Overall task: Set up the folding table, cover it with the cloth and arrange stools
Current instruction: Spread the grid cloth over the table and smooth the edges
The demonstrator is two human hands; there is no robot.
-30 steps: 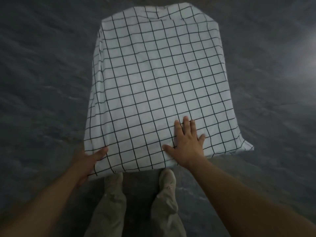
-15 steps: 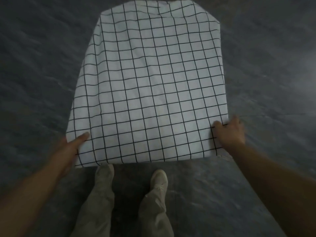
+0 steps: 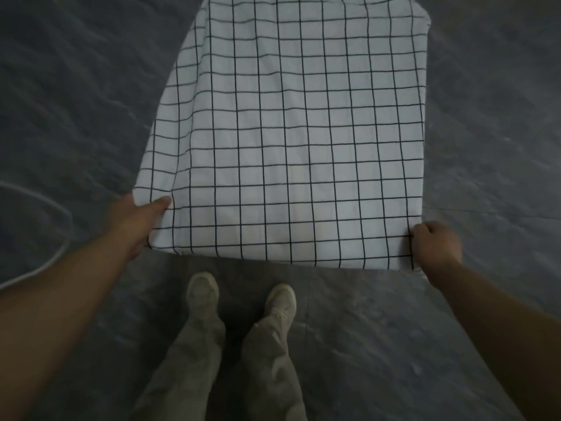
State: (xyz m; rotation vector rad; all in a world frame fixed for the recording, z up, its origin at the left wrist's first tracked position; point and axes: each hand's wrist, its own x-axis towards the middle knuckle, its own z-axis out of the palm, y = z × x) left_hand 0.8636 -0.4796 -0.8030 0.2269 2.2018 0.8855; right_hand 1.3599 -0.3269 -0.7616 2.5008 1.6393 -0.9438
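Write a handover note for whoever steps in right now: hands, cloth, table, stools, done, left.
Left hand: pinches the near-left corner of the white cloth with a black grid, thumb on top.
Right hand: fingers curled round the near-right corner.
Cloth: spread flat over a raised surface, presumably the folding table, which is fully hidden. Its left side drapes down towards the dark grey floor.
Done: table apparently up, cloth laid over it.
Left: probably square the near edge and let go, then arrange the stools. None are in view.
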